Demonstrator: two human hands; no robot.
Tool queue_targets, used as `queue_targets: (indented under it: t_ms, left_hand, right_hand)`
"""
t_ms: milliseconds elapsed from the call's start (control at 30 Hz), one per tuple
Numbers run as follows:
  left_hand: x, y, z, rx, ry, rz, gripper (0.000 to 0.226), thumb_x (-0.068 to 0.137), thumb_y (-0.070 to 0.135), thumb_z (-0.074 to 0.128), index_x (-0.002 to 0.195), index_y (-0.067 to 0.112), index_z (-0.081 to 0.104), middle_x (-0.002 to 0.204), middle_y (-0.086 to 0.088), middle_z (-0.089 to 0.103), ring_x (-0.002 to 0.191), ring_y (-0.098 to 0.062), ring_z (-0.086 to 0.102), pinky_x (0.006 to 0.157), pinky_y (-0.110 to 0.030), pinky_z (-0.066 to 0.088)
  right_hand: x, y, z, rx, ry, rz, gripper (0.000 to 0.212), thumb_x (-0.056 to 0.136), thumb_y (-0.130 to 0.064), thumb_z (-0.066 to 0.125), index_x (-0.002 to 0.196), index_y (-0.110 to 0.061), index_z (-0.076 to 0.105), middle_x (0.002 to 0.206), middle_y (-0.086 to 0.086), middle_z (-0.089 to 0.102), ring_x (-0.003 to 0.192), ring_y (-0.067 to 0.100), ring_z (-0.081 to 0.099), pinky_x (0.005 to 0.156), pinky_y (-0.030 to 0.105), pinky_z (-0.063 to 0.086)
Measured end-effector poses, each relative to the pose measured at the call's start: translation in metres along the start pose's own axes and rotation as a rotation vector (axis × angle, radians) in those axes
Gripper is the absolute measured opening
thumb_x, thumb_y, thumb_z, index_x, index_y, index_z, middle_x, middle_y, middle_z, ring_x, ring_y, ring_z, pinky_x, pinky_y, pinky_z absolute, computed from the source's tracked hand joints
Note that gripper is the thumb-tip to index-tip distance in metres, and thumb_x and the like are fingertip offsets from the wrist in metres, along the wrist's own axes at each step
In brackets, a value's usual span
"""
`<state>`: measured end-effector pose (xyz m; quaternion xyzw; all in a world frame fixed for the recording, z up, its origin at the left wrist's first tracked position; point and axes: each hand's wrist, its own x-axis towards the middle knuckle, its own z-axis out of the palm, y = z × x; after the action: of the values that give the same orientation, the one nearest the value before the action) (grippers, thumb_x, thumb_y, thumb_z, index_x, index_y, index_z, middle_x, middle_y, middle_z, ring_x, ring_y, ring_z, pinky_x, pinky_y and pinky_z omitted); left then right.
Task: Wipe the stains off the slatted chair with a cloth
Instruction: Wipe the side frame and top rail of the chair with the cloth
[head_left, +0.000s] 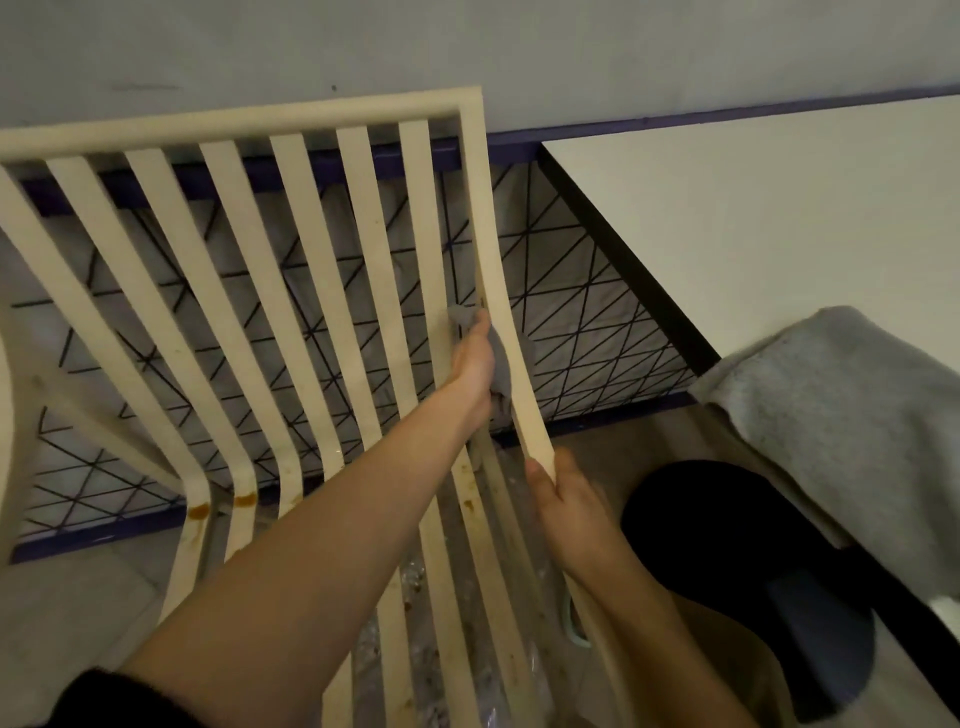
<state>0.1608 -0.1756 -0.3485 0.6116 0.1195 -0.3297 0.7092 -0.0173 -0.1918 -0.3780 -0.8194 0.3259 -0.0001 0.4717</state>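
A cream slatted chair (291, 270) fills the left and middle of the view, its backrest towards the wall. Brown-orange stains (200, 512) mark the slats where back meets seat, and more specks lie on the seat slats. My left hand (475, 364) reaches between the two rightmost slats and holds a small grey cloth (501, 364) against the right edge rail (511, 353). My right hand (563, 501) grips that same rail lower down, near the seat bend.
A white table (779, 218) with a dark edge stands to the right, a grey towel (841, 415) draped over its near corner. A black round stool (737, 561) sits below it. A dark wire-grid fence (587, 312) runs behind the chair.
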Motion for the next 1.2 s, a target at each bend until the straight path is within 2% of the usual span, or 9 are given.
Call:
queue_targets:
  t_ms: [200,500,600,700,767,867,967,1067,1200]
  left_hand:
    - [-0.017,-0.047,-0.003,0.248,-0.046,0.058,0.042,0.101,0.034,0.048,0.132,0.006,0.047,0.119,-0.017,0.063,0.105,-0.031,0.061,0.092,-0.039,0.051]
    - [-0.060,-0.079,-0.014,0.227,-0.027,0.050,0.038,0.098,0.025,0.054,0.132,0.007,0.050,0.115,-0.014,0.064,0.103,-0.029,0.062,0.091,-0.038,0.052]
    - [-0.086,-0.092,-0.028,0.135,-0.031,0.006,0.036,0.097,0.026,0.056,0.130,0.011,0.053,0.118,-0.013,0.065,0.110,-0.029,0.061,0.099,-0.043,0.049]
    - [-0.119,-0.105,-0.041,-0.009,-0.063,-0.059,0.037,0.094,0.039,0.057,0.121,0.013,0.059,0.118,-0.012,0.065,0.113,-0.028,0.060,0.103,-0.046,0.046]
    - [-0.141,-0.110,-0.047,-0.164,-0.107,-0.126,0.038,0.096,0.045,0.052,0.109,0.012,0.063,0.110,-0.012,0.067,0.106,-0.026,0.062,0.096,-0.042,0.049]
    - [-0.165,-0.117,-0.055,-0.265,-0.212,-0.113,0.056,0.096,0.055,0.041,0.130,0.014,0.059,0.124,-0.009,0.065,0.116,-0.023,0.060,0.096,-0.036,0.046]
    - [-0.186,-0.115,-0.061,-0.245,-0.234,-0.064,0.060,0.097,0.056,0.038,0.137,0.014,0.053,0.129,-0.009,0.063,0.121,-0.021,0.058,0.100,-0.035,0.044]
    - [-0.202,-0.108,-0.069,-0.210,-0.299,0.028,0.054,0.100,0.051,0.034,0.139,0.017,0.048,0.134,-0.006,0.059,0.122,-0.020,0.056,0.102,-0.040,0.045]
    - [-0.223,-0.104,-0.088,-0.085,-0.316,0.136,0.041,0.101,0.042,0.037,0.138,0.027,0.048,0.131,0.006,0.058,0.119,-0.015,0.057,0.100,-0.042,0.047]
  right_hand:
    - [-0.002,-0.003,-0.003,0.024,-0.004,-0.010,0.029,0.103,-0.043,0.033,0.120,-0.023,0.046,0.097,0.001,0.061,0.082,0.016,0.057,0.068,0.032,0.043]
    - [-0.025,-0.012,-0.019,0.029,-0.176,0.035,0.047,0.102,-0.049,0.034,0.143,-0.025,0.035,0.127,-0.002,0.054,0.104,0.011,0.048,0.081,0.028,0.038]
    - [-0.051,-0.004,-0.021,0.036,-0.033,-0.055,0.053,0.100,-0.046,0.040,0.149,-0.030,0.029,0.142,-0.004,0.045,0.124,0.013,0.046,0.099,0.031,0.040]
    - [-0.080,0.000,-0.021,-0.040,0.151,-0.223,0.058,0.099,-0.034,0.049,0.152,-0.026,0.027,0.152,-0.002,0.032,0.139,0.015,0.033,0.112,0.030,0.029]
    - [-0.087,0.002,-0.020,-0.134,0.135,-0.364,0.059,0.099,-0.028,0.052,0.152,-0.023,0.028,0.157,-0.001,0.028,0.145,0.013,0.023,0.118,0.030,0.020]
    - [-0.094,0.002,-0.012,-0.214,0.027,-0.431,0.063,0.098,-0.024,0.054,0.154,-0.023,0.024,0.160,-0.005,0.022,0.148,0.007,0.013,0.120,0.025,0.009]
    - [-0.098,0.000,-0.006,-0.135,0.020,-0.496,0.062,0.095,-0.009,0.055,0.151,-0.025,0.033,0.153,-0.005,0.038,0.142,0.005,0.032,0.119,0.036,0.028]
    - [-0.100,-0.010,-0.017,0.046,0.101,-0.510,0.054,0.092,0.005,0.052,0.139,-0.022,0.051,0.133,-0.003,0.061,0.118,-0.004,0.056,0.104,0.026,0.046]
    - [-0.099,-0.029,-0.041,0.180,0.202,-0.523,0.044,0.097,-0.001,0.050,0.136,-0.020,0.055,0.121,-0.007,0.066,0.102,-0.002,0.064,0.089,0.022,0.054]
